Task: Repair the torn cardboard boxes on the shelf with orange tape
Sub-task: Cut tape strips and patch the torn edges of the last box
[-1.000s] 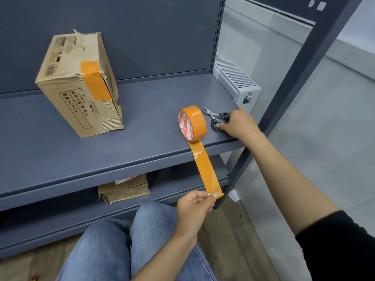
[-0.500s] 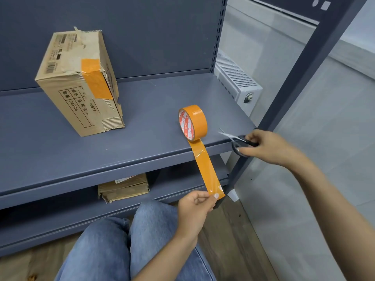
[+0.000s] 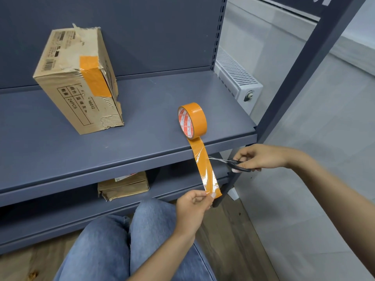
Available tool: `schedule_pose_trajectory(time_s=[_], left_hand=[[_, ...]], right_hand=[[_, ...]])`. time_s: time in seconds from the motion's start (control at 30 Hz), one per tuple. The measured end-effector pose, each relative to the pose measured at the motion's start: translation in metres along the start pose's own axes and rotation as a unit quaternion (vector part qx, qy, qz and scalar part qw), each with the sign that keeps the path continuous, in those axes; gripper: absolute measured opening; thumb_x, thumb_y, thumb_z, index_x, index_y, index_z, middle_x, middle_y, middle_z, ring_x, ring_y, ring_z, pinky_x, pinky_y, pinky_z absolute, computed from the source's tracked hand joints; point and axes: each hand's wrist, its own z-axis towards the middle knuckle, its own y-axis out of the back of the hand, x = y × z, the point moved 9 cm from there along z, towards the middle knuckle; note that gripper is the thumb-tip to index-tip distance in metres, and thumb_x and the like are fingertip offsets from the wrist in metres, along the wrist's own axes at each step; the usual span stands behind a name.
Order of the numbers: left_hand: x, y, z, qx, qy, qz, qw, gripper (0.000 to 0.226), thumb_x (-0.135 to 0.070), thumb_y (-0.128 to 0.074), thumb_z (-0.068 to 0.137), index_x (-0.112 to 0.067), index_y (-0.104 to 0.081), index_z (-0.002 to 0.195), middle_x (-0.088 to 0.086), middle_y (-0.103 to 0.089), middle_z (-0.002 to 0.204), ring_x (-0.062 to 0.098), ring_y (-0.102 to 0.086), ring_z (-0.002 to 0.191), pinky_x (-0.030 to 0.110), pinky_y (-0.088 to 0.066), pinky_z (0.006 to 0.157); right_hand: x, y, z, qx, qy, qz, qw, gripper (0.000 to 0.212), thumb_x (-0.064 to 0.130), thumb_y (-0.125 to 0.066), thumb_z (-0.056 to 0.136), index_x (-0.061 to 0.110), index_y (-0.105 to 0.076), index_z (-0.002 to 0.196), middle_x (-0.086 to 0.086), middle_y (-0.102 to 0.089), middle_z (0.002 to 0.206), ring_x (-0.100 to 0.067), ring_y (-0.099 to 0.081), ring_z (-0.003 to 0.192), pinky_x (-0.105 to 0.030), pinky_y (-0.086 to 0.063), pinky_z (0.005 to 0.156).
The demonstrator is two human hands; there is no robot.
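Orange tape roll (image 3: 192, 119) is standing on edge near the front of the upper shelf (image 3: 142, 126), and a strip (image 3: 205, 167) is running down off the shelf lip. I'm pinching the strip's free end with my left hand (image 3: 193, 207), thumb and fingers curled on it, pulling it taut below the shelf edge. My right hand (image 3: 257, 157) is gripping the black-handled scissors (image 3: 233, 162), fingers curled round the handles. The blades are now meeting the strip's right edge about midway down; half a second ago they were still off to the right, clear of the tape, and a second ago my hand was up on the shelf taking them. The roll and my left hand are sitting where they were.

The torn cardboard box (image 3: 79, 82) is standing upright at the back left of the same shelf, well apart from the roll, with an orange patch (image 3: 93, 76) already over its top corner; lower right corner is still ragged. Another flattened, crumpled box (image 3: 123, 185) is lying on the lower shelf. My jeans-clad knees (image 3: 132, 240) are showing at the bottom. A white radiator (image 3: 237, 78) is standing behind the shelf's right upright.
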Motion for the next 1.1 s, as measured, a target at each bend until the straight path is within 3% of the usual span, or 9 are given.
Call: schedule_pose_trajectory(time_s=[0.23, 0.37, 0.47, 0.6, 0.67, 0.77, 0.87, 1.03, 1.1], left_hand=[[-0.002, -0.005, -0.001, 0.008, -0.001, 0.007, 1.000, 0.006, -0.014, -0.075, 0.082, -0.013, -0.070, 0.085, -0.002, -0.073, 0.077, 0.005, -0.066, 0.069, 0.015, -0.052, 0.064], [-0.002, -0.006, -0.002, 0.017, 0.007, 0.002, 1.000, 0.005, -0.014, -0.074, 0.082, -0.013, -0.070, 0.085, -0.004, -0.072, 0.073, 0.002, -0.065, 0.067, 0.014, -0.051, 0.065], [-0.001, -0.005, -0.001, 0.025, 0.020, -0.003, 0.999, 0.007, -0.016, -0.074, 0.083, -0.012, -0.070, 0.087, -0.004, -0.072, 0.073, 0.004, -0.064, 0.067, 0.015, -0.052, 0.067], [-0.001, -0.001, 0.000, 0.032, 0.035, -0.006, 0.999, 0.008, -0.015, -0.074, 0.082, -0.010, -0.070, 0.086, -0.004, -0.071, 0.069, 0.006, -0.064, 0.068, 0.016, -0.053, 0.069], [-0.001, 0.001, 0.001, 0.036, 0.041, -0.006, 0.998, 0.009, -0.016, -0.075, 0.082, -0.009, -0.071, 0.087, -0.003, -0.071, 0.069, 0.007, -0.064, 0.069, 0.016, -0.054, 0.069], [-0.001, 0.003, 0.002, 0.044, 0.051, 0.001, 0.998, 0.014, -0.016, -0.075, 0.082, -0.006, -0.071, 0.091, -0.002, -0.071, 0.071, 0.007, -0.063, 0.068, 0.015, -0.053, 0.070], [-0.002, 0.005, 0.003, 0.060, 0.055, 0.010, 0.997, 0.015, -0.015, -0.074, 0.082, -0.004, -0.070, 0.092, -0.002, -0.070, 0.070, 0.007, -0.062, 0.067, 0.016, -0.054, 0.070], [-0.007, 0.008, 0.004, 0.075, 0.053, 0.022, 0.996, 0.014, -0.013, -0.074, 0.083, -0.002, -0.069, 0.090, 0.001, -0.068, 0.070, 0.007, -0.061, 0.065, 0.019, -0.054, 0.071], [-0.009, 0.009, 0.003, 0.081, 0.051, 0.027, 0.995, 0.014, -0.014, -0.074, 0.082, -0.003, -0.070, 0.090, 0.000, -0.068, 0.069, 0.007, -0.061, 0.065, 0.019, -0.054, 0.070]], right_hand=[[-0.002, -0.001, 0.019, 0.009, 0.011, -0.015, 1.000, 0.066, 0.067, -0.062, 0.056, 0.015, -0.071, 0.096, 0.010, -0.060, 0.072, -0.011, -0.050, 0.068, -0.025, -0.042, 0.062], [0.000, -0.002, 0.024, 0.020, 0.022, -0.006, 1.000, 0.067, 0.066, -0.064, 0.058, 0.012, -0.073, 0.097, 0.004, -0.065, 0.077, -0.013, -0.050, 0.070, -0.024, -0.041, 0.061], [0.003, -0.002, 0.026, 0.034, 0.027, 0.000, 0.999, 0.062, 0.061, -0.075, 0.067, 0.006, -0.073, 0.097, -0.001, -0.067, 0.076, -0.015, -0.050, 0.068, -0.020, -0.040, 0.056], [0.003, 0.001, 0.029, 0.041, 0.021, 0.001, 0.999, 0.066, 0.060, -0.074, 0.062, 0.003, -0.072, 0.096, 0.000, -0.067, 0.071, -0.011, -0.046, 0.060, -0.018, -0.035, 0.052], [0.002, 0.001, 0.032, 0.047, 0.026, 0.010, 0.999, 0.058, 0.051, -0.073, 0.067, 0.001, -0.072, 0.096, 0.001, -0.065, 0.067, -0.008, -0.041, 0.053, -0.016, -0.032, 0.049], [0.001, 0.003, 0.032, 0.040, 0.035, 0.009, 0.999, 0.026, 0.025, -0.071, 0.087, 0.000, -0.072, 0.093, 0.003, -0.064, 0.062, -0.004, -0.039, 0.047, -0.013, -0.031, 0.049], [-0.001, 0.004, 0.029, 0.027, 0.041, 0.002, 0.999, 0.018, 0.017, -0.065, 0.091, 0.000, -0.071, 0.091, 0.002, -0.063, 0.062, -0.002, -0.040, 0.046, -0.011, -0.031, 0.049], [-0.008, -0.014, 0.025, 0.056, 0.033, -0.006, 0.998, 0.044, 0.050, -0.066, 0.076, 0.011, -0.069, 0.095, 0.003, -0.059, 0.072, -0.012, -0.047, 0.063, -0.020, -0.039, 0.057], [-0.014, -0.015, 0.025, 0.045, 0.025, -0.011, 0.999, 0.045, 0.056, -0.064, 0.077, 0.016, -0.068, 0.097, 0.002, -0.058, 0.079, -0.013, -0.047, 0.068, -0.024, -0.041, 0.061]])
